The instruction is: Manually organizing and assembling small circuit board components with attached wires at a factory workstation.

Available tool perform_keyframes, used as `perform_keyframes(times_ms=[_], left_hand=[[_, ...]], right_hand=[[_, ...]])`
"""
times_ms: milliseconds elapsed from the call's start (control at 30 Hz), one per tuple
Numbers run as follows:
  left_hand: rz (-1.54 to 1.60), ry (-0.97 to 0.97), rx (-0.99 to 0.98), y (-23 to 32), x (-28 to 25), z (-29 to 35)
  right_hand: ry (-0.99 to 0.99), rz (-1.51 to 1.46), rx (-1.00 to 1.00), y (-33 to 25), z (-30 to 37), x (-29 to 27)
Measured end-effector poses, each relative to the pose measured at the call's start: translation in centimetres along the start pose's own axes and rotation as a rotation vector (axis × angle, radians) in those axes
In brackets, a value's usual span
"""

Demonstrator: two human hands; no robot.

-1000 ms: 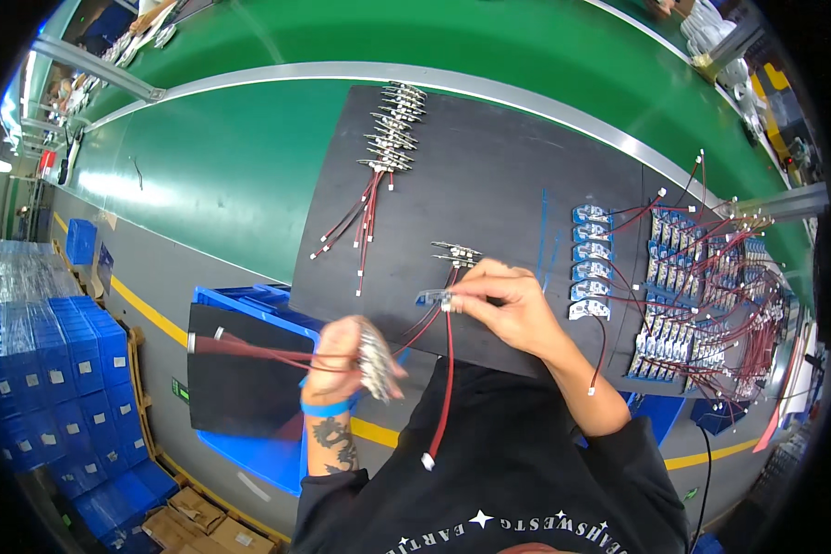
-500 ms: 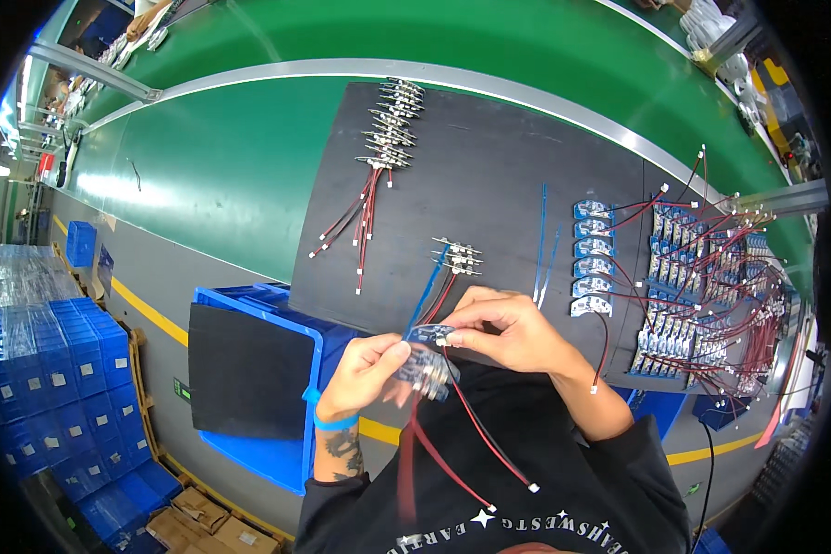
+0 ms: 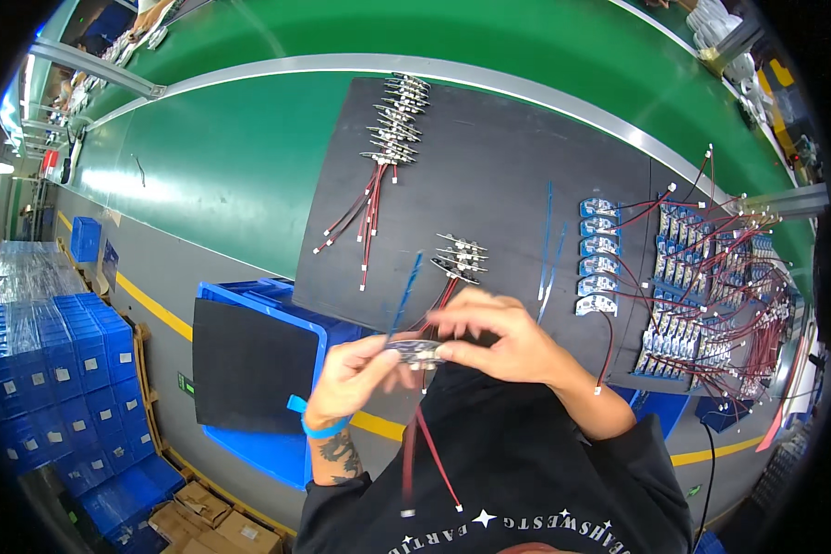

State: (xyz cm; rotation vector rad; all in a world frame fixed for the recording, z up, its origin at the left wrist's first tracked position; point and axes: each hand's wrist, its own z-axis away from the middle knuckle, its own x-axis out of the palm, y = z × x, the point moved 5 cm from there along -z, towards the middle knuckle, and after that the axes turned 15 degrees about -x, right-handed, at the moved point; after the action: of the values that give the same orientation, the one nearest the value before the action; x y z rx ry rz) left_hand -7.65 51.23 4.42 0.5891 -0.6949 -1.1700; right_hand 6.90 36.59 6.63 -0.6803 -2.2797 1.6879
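My left hand (image 3: 346,380) is closed on the left end of a small circuit board (image 3: 417,352), held just over the mat's near edge. At the board's right end, my right hand (image 3: 508,340) pinches it with the thumb; its other fingers are partly blurred. Red and black wires (image 3: 431,443) with white plugs dangle below the board against my dark shirt. A thin blue strip (image 3: 408,288) runs up from beside my left fingertips; whether it is held cannot be told. Beyond my hands, a short group of boards (image 3: 460,258) stands on edge on the black mat (image 3: 489,166).
A longer row of boards (image 3: 397,120) stands at the back. To the right lie a column of blue-white boards (image 3: 599,247) and a dense block of wired boards (image 3: 683,277). Blue strips (image 3: 548,245) lie mid-mat. A blue bin (image 3: 319,369) stands left, crates (image 3: 60,360) beyond.
The board pieces between my hands have turned and now line up flat together. The wires hang farther left, and the blue strip has shifted slightly left.
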Motion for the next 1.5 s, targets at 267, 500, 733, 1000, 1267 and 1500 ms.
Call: perform_keyframes(times_ms=[267, 500, 733, 1000, 1267, 1500], left_hand=[[0.368, -0.495, -0.019, -3.4, -0.9, -2.3], [0.306, 0.047, 0.129, -1.5, -3.6, 0.0], [-0.294, 0.208, 0.2, 0.6, 1.9, 0.0], [-0.134, -0.251, 0.479, 0.0, 3.3, 0.9], [-0.26, 0.505, 0.402, -0.1, -0.7, 1.6], [-0.778, 0.379, 0.567, 2.6, 4.5, -1.5]], right_hand=[[-0.033, -0.118, -0.031, 1.7, 0.6, 0.1], [0.045, 0.57, -0.238, 2.1, 0.4, -1.2], [-0.176, -0.113, 0.042, 0.5, 0.8, 1.1], [-0.239, -0.508, 0.034, 1.5, 1.8, 1.8], [0.011, 0.531, -0.353, 2.1, 0.5, -0.5], [0.25, -0.014, -0.05, 1.1, 0.4, 0.3]])
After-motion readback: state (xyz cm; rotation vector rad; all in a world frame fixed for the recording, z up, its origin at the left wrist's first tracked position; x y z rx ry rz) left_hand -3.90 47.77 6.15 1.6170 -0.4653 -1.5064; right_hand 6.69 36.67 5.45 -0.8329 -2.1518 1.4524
